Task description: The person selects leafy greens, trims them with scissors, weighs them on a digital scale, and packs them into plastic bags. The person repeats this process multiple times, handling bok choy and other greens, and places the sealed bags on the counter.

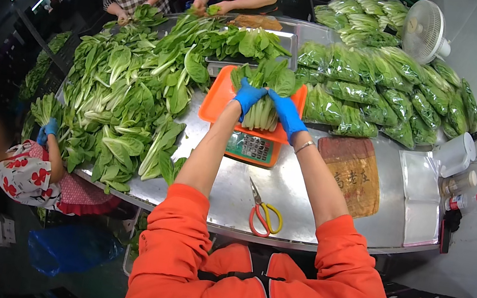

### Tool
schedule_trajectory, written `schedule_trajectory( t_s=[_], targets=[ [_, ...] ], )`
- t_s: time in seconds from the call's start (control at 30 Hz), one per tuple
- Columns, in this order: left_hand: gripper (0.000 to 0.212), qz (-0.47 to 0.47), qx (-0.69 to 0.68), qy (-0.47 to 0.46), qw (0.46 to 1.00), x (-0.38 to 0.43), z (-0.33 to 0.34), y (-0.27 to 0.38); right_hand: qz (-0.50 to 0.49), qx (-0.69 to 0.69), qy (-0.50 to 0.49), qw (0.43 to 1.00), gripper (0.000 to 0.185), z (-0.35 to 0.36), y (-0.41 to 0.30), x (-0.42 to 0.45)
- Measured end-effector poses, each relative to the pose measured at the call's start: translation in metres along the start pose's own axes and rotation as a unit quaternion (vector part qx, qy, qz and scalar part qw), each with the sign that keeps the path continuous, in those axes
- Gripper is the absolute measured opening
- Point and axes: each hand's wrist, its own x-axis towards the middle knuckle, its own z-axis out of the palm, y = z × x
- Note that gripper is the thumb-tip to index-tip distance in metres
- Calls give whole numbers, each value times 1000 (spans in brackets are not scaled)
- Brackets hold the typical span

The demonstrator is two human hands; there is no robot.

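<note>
My left hand (249,98) and my right hand (285,113), both in blue gloves, hold a bunch of leafy greens (262,116) from its two sides. Its pale stems point towards me and its leaves away. The bunch is over the orange tray (217,97) of a digital scale (250,147); whether it rests on the tray, I cannot tell. Scissors (265,211) with one red and one yellow handle lie on the metal table (296,228) nearer to me. Loose greens (119,94) are heaped to the left, and bagged greens (373,91) are stacked at the back right.
A stained wooden board (353,174) and clear plastic bags (419,195) lie at the right, beside a white container (455,154) and bottles. A fan (424,32) stands behind the bagged greens. Several co-workers handle greens at the far side and left edge. Another tray of greens (295,46) sits behind the scale.
</note>
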Motion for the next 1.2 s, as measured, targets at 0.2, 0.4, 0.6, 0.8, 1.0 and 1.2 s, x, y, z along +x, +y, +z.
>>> schedule_trajectory(
  t_s=[0.2, 0.4, 0.6, 0.8, 1.0, 1.2],
  targets=[
    [73, 53, -117, -63, 990, -26, 18, 31, 5, -17, 29, 999, 42, -1, 26, 38],
    [55, 112, -171, -25, 979, -32, 27, 20, -54, 29, 51, 997, 42, 3, 17, 22],
    [72, 186, -248, 5, 951, -115, 94, 58, -68, -101, 102, 987, 44, -72, -28, -57],
    [71, 236, -213, 50, 947, -236, 253, 45, -153, -124, 90, 976, 42, -225, 20, -167],
    [76, 45, -273, 40, 960, -258, 371, -86, -64, -229, 90, 967, 39, -298, 157, -198],
    [70, -11, -308, 55, 950, -269, 355, -47, -53, -185, 63, 979, 34, -312, 149, -206]
  ],
)
